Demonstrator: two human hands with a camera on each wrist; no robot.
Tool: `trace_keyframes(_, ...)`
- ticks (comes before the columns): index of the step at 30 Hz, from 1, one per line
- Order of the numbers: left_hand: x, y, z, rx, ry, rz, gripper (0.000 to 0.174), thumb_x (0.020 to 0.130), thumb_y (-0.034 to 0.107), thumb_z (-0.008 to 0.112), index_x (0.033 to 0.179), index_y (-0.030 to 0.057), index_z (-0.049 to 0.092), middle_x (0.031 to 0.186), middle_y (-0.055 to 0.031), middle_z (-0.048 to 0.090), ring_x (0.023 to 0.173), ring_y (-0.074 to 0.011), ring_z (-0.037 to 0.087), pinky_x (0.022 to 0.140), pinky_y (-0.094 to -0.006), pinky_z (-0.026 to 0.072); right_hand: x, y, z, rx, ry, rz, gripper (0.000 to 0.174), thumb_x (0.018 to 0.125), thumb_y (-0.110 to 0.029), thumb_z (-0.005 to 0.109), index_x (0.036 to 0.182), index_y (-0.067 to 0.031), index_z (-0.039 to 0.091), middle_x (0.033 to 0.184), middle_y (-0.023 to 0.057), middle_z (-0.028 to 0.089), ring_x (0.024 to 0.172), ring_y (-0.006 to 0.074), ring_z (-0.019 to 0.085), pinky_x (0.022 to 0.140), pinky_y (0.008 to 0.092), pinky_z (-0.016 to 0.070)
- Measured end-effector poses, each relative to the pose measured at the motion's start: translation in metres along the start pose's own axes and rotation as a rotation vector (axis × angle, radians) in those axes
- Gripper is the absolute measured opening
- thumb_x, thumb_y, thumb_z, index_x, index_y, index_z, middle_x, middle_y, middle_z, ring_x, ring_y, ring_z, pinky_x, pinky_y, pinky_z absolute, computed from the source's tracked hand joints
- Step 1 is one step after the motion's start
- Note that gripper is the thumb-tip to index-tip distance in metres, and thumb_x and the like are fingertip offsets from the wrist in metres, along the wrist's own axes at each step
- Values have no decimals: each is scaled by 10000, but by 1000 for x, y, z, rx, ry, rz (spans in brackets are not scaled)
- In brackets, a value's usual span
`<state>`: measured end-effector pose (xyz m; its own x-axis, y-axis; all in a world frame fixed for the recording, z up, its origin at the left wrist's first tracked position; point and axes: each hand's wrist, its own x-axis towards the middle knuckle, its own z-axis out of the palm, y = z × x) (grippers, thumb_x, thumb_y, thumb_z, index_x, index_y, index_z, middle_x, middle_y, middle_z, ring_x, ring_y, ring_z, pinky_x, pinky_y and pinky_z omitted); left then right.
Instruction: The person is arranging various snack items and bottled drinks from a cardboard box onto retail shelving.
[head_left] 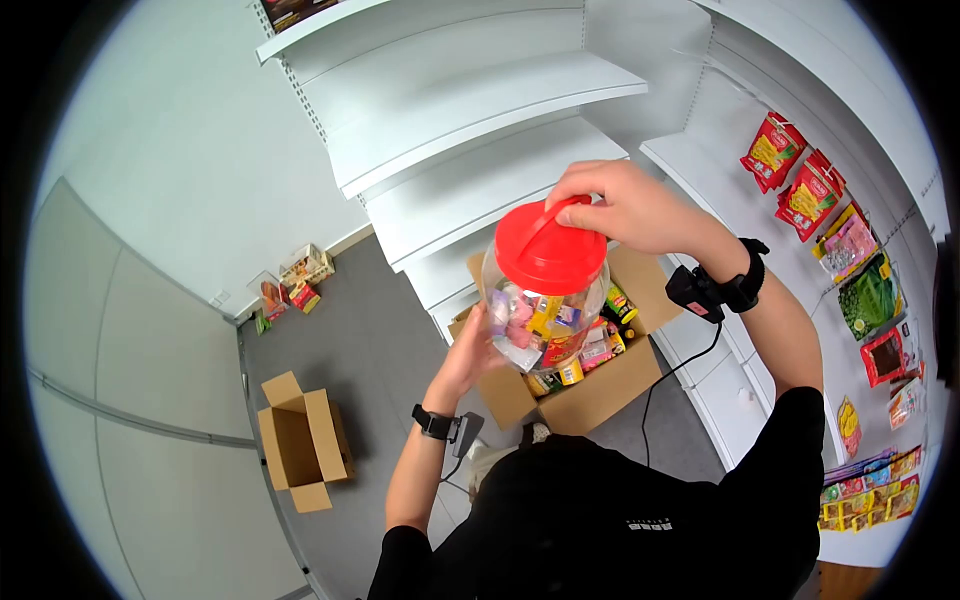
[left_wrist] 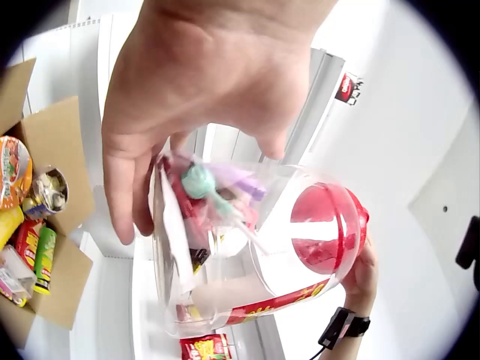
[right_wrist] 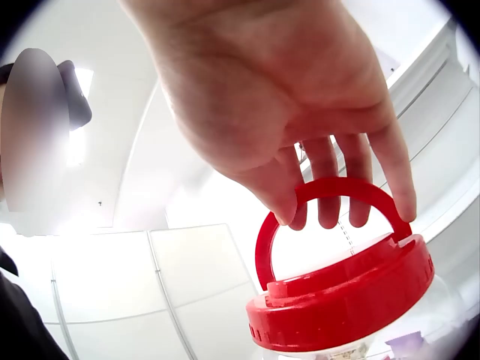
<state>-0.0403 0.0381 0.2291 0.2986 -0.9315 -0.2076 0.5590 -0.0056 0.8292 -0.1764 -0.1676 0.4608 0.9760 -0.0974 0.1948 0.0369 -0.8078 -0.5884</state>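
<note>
A clear plastic jar with a red lid is held up in front of the body, tilted. Through its wall show wrapped sweets and a teal lollipop. My right hand holds the red carrying handle, with the thumb and fingers hooked about it. At the jar's lower left side is my left hand; in the left wrist view its fingers reach round the bottom end and its thumb lies against the side.
Below the jar stands an open cardboard box of packaged snacks. A second open box sits on the floor to the left. White shelves rise ahead; snack packets hang at the right. More packages lie by the wall.
</note>
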Motion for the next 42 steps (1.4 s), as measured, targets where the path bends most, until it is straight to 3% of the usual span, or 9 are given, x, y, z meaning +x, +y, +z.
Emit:
trace_keyframes(5, 35, 16, -9, -166, -119, 93, 629, 976, 552, 260, 1391, 86, 339, 1290, -99, 501, 1086, -222, 561, 920, -410, 494, 20, -16, -11, 88, 167, 67, 173, 877, -128, 595, 989, -2, 634, 926, 78, 625, 875, 153, 590, 831, 286, 482)
trace_keyframes(11, 68, 48, -22, -253, -195, 81, 689, 954, 573, 307, 1403, 52, 340, 1386, -85, 456, 1259, -235, 445, 1063, -404, 359, 51, -25, -14, -21, 291, -2, 236, 842, -152, 651, 1020, 0, 629, 929, 94, 668, 885, 173, 618, 866, 303, 480)
trace_keyframes(14, 76, 77, -22, -246, -286, 129, 685, 956, 566, 310, 1423, 64, 307, 1399, -82, 442, 1298, -248, 405, 1086, -417, 324, 57, -42, -18, -53, 259, 18, 291, 828, -163, 669, 1074, -16, 619, 1056, 110, 649, 987, 207, 602, 914, 326, 459)
trace_keyframes(17, 78, 103, -13, -254, -192, 148, 639, 965, 565, 292, 1390, 94, 370, 1221, -57, 541, 1137, -191, 507, 1001, -402, 407, 62, -34, -14, -241, 342, -130, 374, 826, -201, 677, 1161, -57, 597, 1234, 134, 561, 1139, 245, 535, 966, 343, 420)
trace_keyframes(18, 84, 106, -19, -265, -210, 139, 637, 966, 563, 288, 1388, 94, 371, 1213, -57, 542, 1121, -189, 513, 994, -396, 413, 63, -34, -14, -215, 299, -55, 458, 822, -254, 687, 1237, -101, 565, 1360, 158, 448, 1260, 282, 434, 1009, 371, 383)
trace_keyframes(27, 124, 158, -51, -164, -360, 82, 629, 977, 558, 265, 1355, 78, 414, 1069, -23, 584, 870, -116, 533, 805, -283, 457, 108, -24, -29, -30, 273, 60, 671, 743, -316, 776, 1309, -90, 496, 1426, 172, 354, 1337, 298, 348, 1043, 377, 352)
trace_keyframes(29, 132, 170, -53, -112, -376, 76, 637, 978, 560, 257, 1356, 74, 416, 1037, -12, 590, 835, -105, 521, 770, -263, 447, 120, -30, -36, 21, 287, 31, 707, 729, -299, 790, 1316, -70, 472, 1394, 165, 398, 1314, 274, 379, 1035, 361, 364)
trace_keyframes(34, 136, 211, -40, -144, -443, 96, 641, 979, 549, 237, 1404, 80, 345, 1349, -96, 481, 1221, -223, 495, 1037, -383, 397, 146, -39, -49, 100, 375, -7, 720, 719, -256, 797, 1318, -57, 450, 1269, 119, 527, 1203, 211, 488, 1009, 327, 391)
trace_keyframes(42, 129, 282, -17, -165, -483, 332, 607, 986, 522, 266, 1374, 65, 359, 1307, -113, 504, 1199, -252, 515, 1011, -414, 431, 182, -72, -94, 44, 603, -169, 614, 737, -302, 781, 1213, -22, 515, 1138, 116, 595, 1053, 190, 574, 924, 308, 453)
